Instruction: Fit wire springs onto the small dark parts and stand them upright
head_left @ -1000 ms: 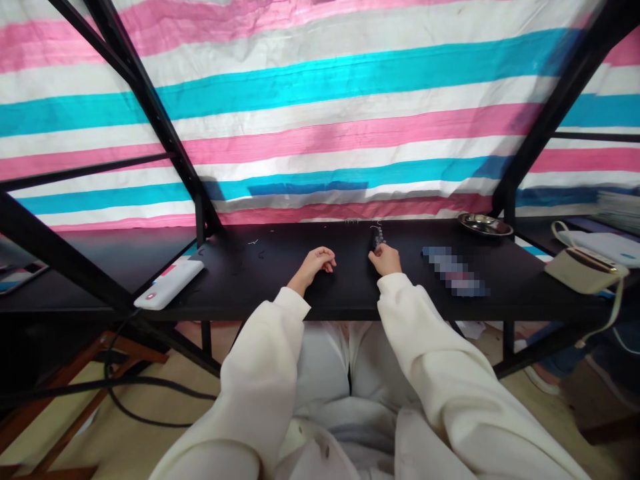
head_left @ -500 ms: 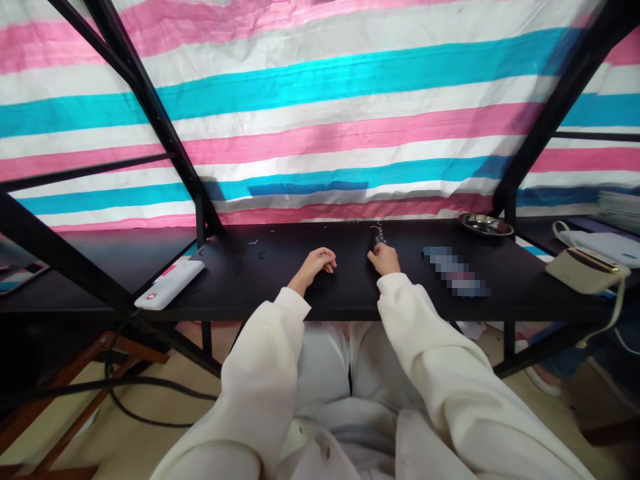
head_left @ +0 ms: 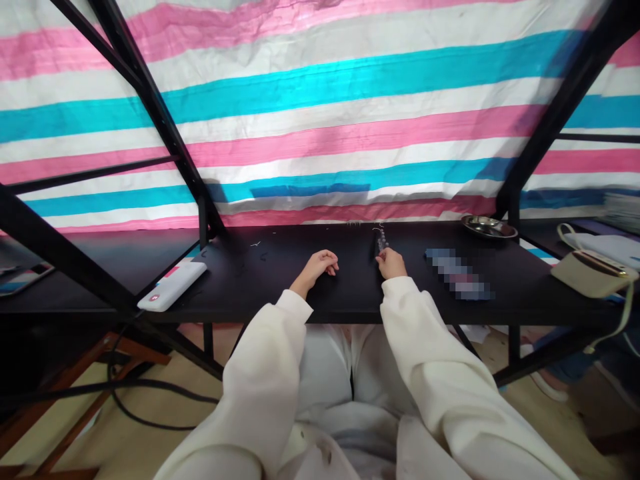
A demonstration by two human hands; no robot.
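Observation:
On the black tabletop, my left hand rests with its fingers curled in and the thumb against them. Whatever may be in that pinch is too small to make out. To its right, my right hand is closed, fingertips pressed together at the near end of a short row of small clear beads. A dark narrow strip lies alongside the beads, and a thin white thread curls at their far end. I cannot tell whether the fingers hold a bead or only touch the row.
Left, a white power bank lies by the frame leg. Right are a blurred-out item, a shiny metal dish and a cream pouch with a strap. Black slanting posts flank the table; a striped sheet hangs behind.
My right hand has shifted slightly right and towards me, showing more of the beads. My left hand keeps its curled pose. The whole view has moved a little.

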